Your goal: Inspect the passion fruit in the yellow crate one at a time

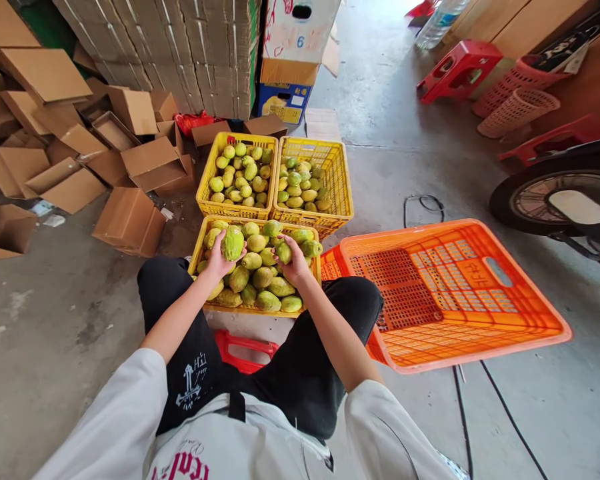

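Note:
I sit on a red stool (240,348) over a yellow crate (196,252) heaped with several green-yellow fruits. My left hand (219,260) is closed round one large green fruit (233,243), lifted above the pile. Over the crate's right half, my right hand (295,261) is wrapped on a smaller green fruit (283,252). Behind this crate stand two more yellow crates, the left one (205,179) and the right one (344,180), each with several fruits inside.
An empty orange crate (500,313) lies tilted at my right knee. Loose cardboard boxes (130,220) litter the floor to the left, with flat carton stacks (200,47) behind. A motorbike wheel (555,197), red stools (455,70), pink baskets (517,110) and cables (463,413) lie to the right.

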Tool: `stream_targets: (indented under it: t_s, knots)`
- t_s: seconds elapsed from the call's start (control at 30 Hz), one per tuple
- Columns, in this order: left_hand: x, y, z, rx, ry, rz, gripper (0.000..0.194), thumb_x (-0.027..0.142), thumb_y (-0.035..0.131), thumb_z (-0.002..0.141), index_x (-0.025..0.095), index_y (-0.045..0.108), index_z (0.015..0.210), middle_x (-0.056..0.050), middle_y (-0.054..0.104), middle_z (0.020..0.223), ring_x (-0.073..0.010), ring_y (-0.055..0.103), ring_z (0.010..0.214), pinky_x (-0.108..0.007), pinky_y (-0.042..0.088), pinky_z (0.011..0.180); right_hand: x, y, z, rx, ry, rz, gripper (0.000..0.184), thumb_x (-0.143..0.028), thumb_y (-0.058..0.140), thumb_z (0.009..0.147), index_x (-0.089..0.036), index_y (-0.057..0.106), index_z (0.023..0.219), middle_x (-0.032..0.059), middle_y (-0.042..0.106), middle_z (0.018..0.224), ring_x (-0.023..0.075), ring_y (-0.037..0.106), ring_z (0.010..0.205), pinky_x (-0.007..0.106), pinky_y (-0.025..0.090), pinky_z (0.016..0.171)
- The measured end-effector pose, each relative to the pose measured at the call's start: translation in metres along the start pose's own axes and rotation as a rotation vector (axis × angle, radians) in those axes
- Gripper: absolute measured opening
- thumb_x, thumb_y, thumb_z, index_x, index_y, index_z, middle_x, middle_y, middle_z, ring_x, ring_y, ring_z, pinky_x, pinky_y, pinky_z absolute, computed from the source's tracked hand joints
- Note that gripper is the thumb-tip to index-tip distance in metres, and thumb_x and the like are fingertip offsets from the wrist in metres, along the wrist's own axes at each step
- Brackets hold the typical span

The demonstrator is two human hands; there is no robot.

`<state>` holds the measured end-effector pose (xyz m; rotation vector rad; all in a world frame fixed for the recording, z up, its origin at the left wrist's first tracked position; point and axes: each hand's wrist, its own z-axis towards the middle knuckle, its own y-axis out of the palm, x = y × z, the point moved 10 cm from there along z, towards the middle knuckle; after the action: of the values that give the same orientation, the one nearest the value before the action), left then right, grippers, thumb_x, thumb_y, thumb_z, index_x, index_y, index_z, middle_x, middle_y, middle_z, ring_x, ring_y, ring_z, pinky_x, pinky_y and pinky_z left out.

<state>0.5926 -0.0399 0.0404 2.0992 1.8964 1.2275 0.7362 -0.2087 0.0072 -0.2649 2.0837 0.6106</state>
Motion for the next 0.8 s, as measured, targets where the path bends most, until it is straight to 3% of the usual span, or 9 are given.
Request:
stream_targets:
  t_s: [0.13,0.33,0.53,0.6,0.7,0.8]
  knots:
    - [0.0,-0.005,0.003,0.026,0.003,-0.072,0.029,0.047,0.074,0.12,0.028,0.081,0.142,-0.009,0.092,0.12,-0.0286,0.093,0.111,-0.034,0.077,0.089,0.006,-0.006,0.004,0.028,0.035,0.075,0.043,-0.068,0.086,0.097,-0.032,0.067,0.112,0.0024,0.074,0.094,0.0312,0.087,0.105,0.033,0.061,0.068]
    - [-0.003,-0.009,0.005,0.036,-0.028,-0.005,0.034,0.055,0.067,0.121,0.026,0.081,0.134,-0.013,0.088,0.112,-0.0315,0.089,0.106,-0.037,0.076,0.082,0.009,-0.004,0.006,-0.015,0.061,0.064,0.054,-0.079,0.088,0.087,-0.034,0.066,0.109,0.0078,0.082,0.1,0.0367,0.088,0.111,0.042,0.07,0.072]
    - [0.007,-0.011,0.011,0.057,0.068,0.014,0.035,0.052,0.068,0.122,0.029,0.081,0.145,-0.012,0.093,0.127,-0.0363,0.087,0.13,-0.045,0.076,0.11,0.007,-0.001,0.003,-0.001,0.057,0.097,0.057,-0.084,0.088,0.095,-0.034,0.065,0.108,0.0052,0.079,0.096,0.0348,0.088,0.115,0.042,0.074,0.078]
    - [0.009,-0.01,0.013,0.047,0.085,-0.06,0.035,0.05,0.067,0.124,0.031,0.08,0.15,-0.011,0.093,0.131,-0.0379,0.088,0.136,-0.048,0.077,0.111,0.009,-0.002,0.002,0.033,0.055,0.168,0.054,-0.077,0.095,0.095,-0.033,0.066,0.108,0.0021,0.076,0.091,0.0335,0.089,0.114,0.04,0.075,0.081]
    - [0.009,-0.013,0.018,0.065,0.076,-0.149,0.027,0.046,0.066,0.127,0.031,0.081,0.144,-0.011,0.092,0.133,-0.0353,0.088,0.139,-0.043,0.078,0.109,0.013,-0.005,0.002,0.089,0.073,0.253,0.044,-0.057,0.104,0.094,-0.035,0.068,0.106,-0.0001,0.075,0.088,0.0324,0.089,0.111,0.04,0.076,0.08]
    - [0.01,-0.02,0.02,0.098,0.092,-0.159,0.016,0.041,0.07,0.126,0.032,0.081,0.134,-0.008,0.091,0.123,-0.0305,0.09,0.133,-0.039,0.077,0.111,0.016,-0.008,0.003,0.111,0.098,0.306,0.031,-0.042,0.099,0.097,-0.035,0.07,0.108,-0.0001,0.078,0.091,0.0308,0.089,0.11,0.038,0.074,0.078]
